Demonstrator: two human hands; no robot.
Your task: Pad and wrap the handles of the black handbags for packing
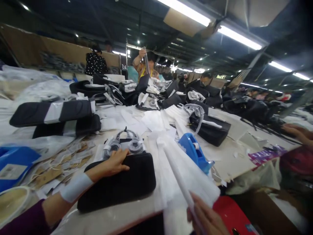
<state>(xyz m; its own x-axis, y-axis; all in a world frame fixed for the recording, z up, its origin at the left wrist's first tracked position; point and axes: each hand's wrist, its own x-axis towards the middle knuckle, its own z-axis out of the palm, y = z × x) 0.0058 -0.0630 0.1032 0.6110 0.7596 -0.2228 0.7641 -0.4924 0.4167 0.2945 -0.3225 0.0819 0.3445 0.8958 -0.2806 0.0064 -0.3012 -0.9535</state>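
A black bag (122, 186) lies on the table in front of me, its clear-wrapped handles (134, 145) at the far edge. My left hand (113, 164) rests on the bag's top edge near the handles, fingers partly spread. At the lower right, my right hand (205, 215) grips the folded edge of a white sheet (188, 169), which stretches away over the table to the right of the bag. More white sheets (154, 120) lie beyond it.
A blue tape dispenser (193, 150) stands right of the sheet. Wrapped black bags (53, 112) lie left, above paper tags (58, 163). A red item (232, 215) is at lower right. Another person's hand (294, 130) is at far right; people (96, 62) work beyond the piled bags.
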